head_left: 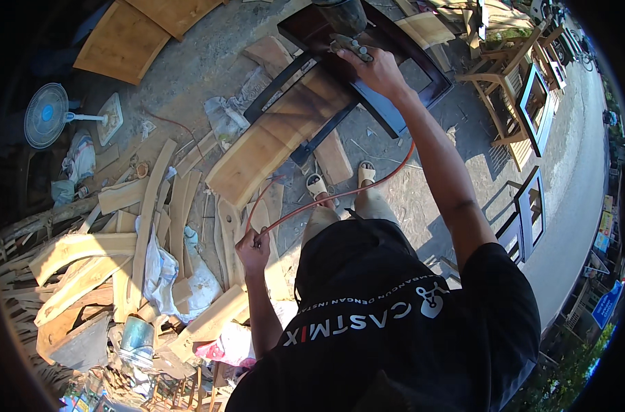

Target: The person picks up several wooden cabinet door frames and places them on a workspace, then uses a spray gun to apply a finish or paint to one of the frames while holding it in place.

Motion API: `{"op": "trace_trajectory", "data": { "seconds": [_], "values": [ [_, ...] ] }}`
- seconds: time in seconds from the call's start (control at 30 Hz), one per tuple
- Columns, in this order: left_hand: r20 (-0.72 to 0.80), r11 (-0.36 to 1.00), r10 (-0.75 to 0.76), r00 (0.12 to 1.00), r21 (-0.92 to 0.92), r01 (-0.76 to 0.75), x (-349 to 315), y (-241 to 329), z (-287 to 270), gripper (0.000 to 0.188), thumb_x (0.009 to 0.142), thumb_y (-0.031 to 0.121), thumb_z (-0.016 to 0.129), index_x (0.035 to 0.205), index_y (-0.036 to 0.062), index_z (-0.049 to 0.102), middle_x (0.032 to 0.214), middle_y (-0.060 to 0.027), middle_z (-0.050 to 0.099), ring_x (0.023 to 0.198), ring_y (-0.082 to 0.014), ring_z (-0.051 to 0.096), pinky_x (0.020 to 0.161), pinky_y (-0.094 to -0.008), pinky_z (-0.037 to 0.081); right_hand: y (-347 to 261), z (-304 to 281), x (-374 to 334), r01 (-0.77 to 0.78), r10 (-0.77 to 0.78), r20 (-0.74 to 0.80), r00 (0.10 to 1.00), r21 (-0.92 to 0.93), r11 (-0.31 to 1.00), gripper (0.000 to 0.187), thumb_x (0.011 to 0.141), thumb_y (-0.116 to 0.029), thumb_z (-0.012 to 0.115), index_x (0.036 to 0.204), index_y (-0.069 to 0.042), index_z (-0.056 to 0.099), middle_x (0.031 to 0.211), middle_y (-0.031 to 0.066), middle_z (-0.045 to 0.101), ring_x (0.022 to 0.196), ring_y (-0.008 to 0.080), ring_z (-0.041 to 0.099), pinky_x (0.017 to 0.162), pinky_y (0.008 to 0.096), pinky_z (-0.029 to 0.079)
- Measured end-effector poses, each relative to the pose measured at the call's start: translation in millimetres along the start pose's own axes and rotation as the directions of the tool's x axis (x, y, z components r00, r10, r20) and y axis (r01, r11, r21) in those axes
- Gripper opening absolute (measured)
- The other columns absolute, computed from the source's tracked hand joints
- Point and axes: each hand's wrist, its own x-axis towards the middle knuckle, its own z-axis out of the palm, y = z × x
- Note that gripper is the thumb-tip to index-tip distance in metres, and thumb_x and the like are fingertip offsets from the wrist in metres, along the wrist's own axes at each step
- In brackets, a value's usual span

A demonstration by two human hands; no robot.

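My right hand [381, 71] is closed around a spray gun [352, 47] with a dark cup, held out over a dark brown, glossy wooden frame [304, 26]. Closed round a thin orange-red air hose [311, 204], my left hand [252, 251] is lower and to the left. The hose runs in a curve from there across in front of my legs and up behind my right forearm. Beneath the dark pieces lies a broad bare plank [278, 130]. The spray gun's nozzle and trigger are hard to make out.
Cut boards and offcuts [85, 250] pile up at the left, with a paint-stained bucket [138, 336] among them. A standing fan [48, 115] is at the far left. Unfinished wooden chairs [508, 86] and dark frames [530, 206] stand at the right beside a road.
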Motion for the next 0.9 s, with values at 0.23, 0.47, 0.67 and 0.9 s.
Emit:
{"op": "trace_trajectory", "data": {
  "seconds": [0.23,0.47,0.67,0.9],
  "values": [
    [-0.011,0.999,-0.029,1.0,-0.019,0.029,-2,-5,2,0.042,0.087,0.015,0.076,0.065,0.0042,0.042,0.052,-0.0098,0.041,0.044,-0.0195,0.036,0.045,-0.0331,0.033,3,-14,7,-0.125,0.125,0.012,0.992,0.019,0.992,0.059,0.094,-0.062,0.062,0.103,-0.006,0.075,0.071,0.0145,0.07,0.071,0.0292,0.072,0.068,0.0415,0.054],
    [0.079,0.998,0.049,0.996,-0.046,-0.045,11,-14,12,0.042,0.088,0.018,0.076,0.065,0.0042,0.043,0.052,-0.0099,0.041,0.043,-0.0214,0.038,0.045,-0.0348,0.034,27,-75,-85,-0.259,0.258,-0.021,0.966,-0.05,0.965,0.059,0.093,-0.06,0.064,0.09,-0.002,0.074,0.064,0.0142,0.067,0.065,0.0274,0.07,0.068,0.0418,0.053],
    [0.166,0.988,0.15,0.975,-0.064,-0.141,31,-11,20,0.044,0.088,0.021,0.076,0.063,0.0048,0.044,0.051,-0.0094,0.042,0.042,-0.0233,0.04,0.044,-0.0363,0.034,26,-112,-173,-0.535,0.538,0.014,0.843,-0.077,0.841,0.065,0.09,-0.063,0.066,0.08,0.001,0.073,0.061,0.0126,0.065,0.065,0.0256,0.07,0.066,0.0415,0.051],
    [0.267,0.967,0.254,0.93,-0.072,-0.243,33,-10,30,0.045,0.087,0.022,0.077,0.062,0.0047,0.043,0.051,-0.0105,0.043,0.042,-0.0271,0.044,0.045,-0.0383,0.036,4,-132,-270,-0.605,0.606,-0.122,0.786,0.05,0.795,0.064,0.093,-0.06,0.066,0.065,-0.002,0.066,0.054,0.0064,0.054,0.054,0.016,0.052,0.055,0.0356,0.04]
  ]
}}
